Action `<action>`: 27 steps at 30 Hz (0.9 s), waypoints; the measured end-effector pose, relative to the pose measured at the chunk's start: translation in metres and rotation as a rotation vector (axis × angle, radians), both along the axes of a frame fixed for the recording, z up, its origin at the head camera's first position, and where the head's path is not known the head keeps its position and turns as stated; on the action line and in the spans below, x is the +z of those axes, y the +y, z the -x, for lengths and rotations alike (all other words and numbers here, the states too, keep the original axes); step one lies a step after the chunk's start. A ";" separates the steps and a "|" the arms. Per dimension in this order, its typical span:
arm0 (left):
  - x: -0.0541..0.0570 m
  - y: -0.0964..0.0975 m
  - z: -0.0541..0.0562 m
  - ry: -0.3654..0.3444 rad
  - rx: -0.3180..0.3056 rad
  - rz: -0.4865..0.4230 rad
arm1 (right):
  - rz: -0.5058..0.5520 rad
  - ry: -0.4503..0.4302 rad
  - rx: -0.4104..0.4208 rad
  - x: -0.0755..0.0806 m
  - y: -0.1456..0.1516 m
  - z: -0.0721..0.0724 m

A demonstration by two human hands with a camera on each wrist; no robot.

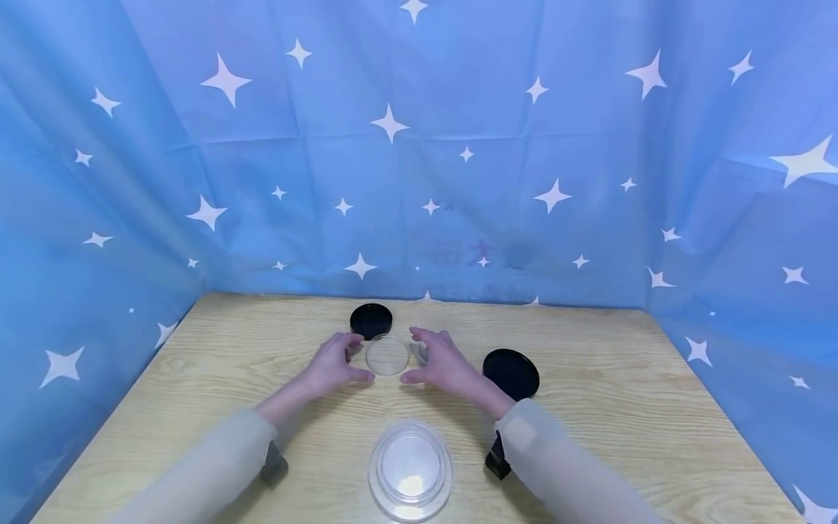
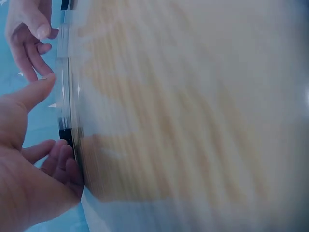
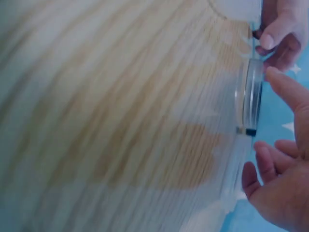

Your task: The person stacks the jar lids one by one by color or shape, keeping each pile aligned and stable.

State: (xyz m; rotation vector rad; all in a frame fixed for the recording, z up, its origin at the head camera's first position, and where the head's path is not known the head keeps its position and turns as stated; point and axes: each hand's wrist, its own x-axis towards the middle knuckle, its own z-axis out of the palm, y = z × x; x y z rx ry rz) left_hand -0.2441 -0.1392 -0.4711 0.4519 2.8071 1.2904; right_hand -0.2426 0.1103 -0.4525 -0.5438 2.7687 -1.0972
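Note:
Between my two hands lies a shallow, clear round dish (image 1: pixel 387 355) on the table. My left hand (image 1: pixel 338 364) is at its left side, thumb and fingers spread apart with nothing gripped between them. On the other side my right hand (image 1: pixel 447 364) curves toward the dish in the same way, holding nothing. Part of a second clear round piece (image 1: pixel 423 353) shows behind the right hand, which hides the rest. Seen from the side in the right wrist view, the clear dish (image 3: pixel 250 96) looks low, with a rim. A black round dish (image 1: pixel 371 322) sits just beyond the left fingertips.
Another black round dish (image 1: pixel 511 373) lies beside my right wrist, partly covered by the forearm. Nearer the front, several clear round pieces (image 1: pixel 410 469) of different sizes are nested or stacked. A blue curtain with white stars (image 1: pixel 419 167) encloses the wooden table (image 1: pixel 609 407) at the back and sides.

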 end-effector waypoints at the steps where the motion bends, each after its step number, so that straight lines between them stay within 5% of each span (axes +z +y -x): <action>1: -0.001 0.002 0.001 -0.004 -0.001 0.012 | -0.006 -0.001 0.000 -0.001 -0.002 0.000; 9: -0.002 0.008 0.005 -0.013 -0.014 0.058 | -0.091 0.047 0.014 -0.008 -0.015 0.003; 27: 0.000 0.010 0.003 -0.040 -0.026 0.035 | -0.098 0.086 -0.040 -0.006 -0.024 0.001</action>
